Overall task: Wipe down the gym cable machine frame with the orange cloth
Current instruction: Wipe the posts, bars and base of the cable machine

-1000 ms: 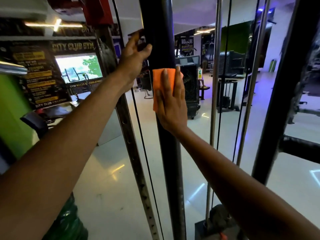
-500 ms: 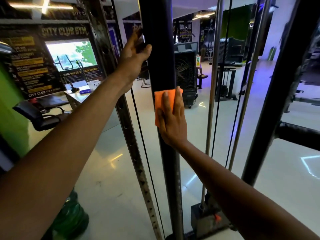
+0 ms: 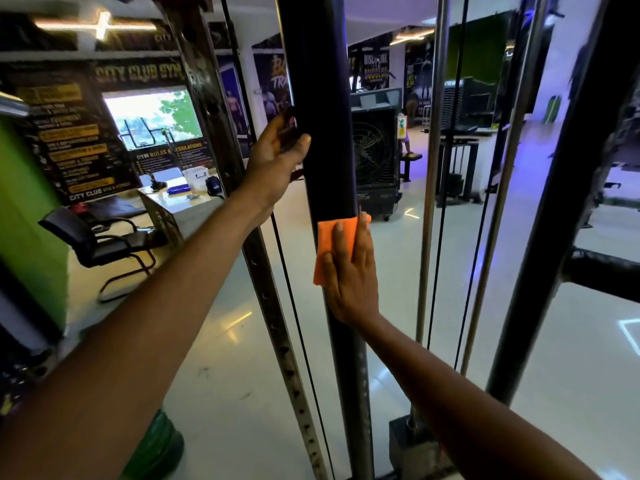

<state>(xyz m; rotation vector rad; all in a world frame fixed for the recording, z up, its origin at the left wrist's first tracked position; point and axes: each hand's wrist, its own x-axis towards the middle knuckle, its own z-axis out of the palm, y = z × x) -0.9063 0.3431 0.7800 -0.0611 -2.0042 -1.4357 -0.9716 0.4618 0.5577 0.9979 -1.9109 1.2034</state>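
Glossy pale floor [image 3: 571,393] — black chair [image 3: 100,244] and cooler [image 3: 375,161] standing on it.

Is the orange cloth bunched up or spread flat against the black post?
Spread flat: the orange cloth lies smooth on the black upright post, pressed by the right hand with straight fingers.

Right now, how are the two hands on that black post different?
The right hand lies flat, fingers straight, pressing the orange cloth against the black post; the left hand is bare and curls around the post's side, gripping it. The left hand sits higher up the post, the right hand lower. Both touch the same post, with arms extended.
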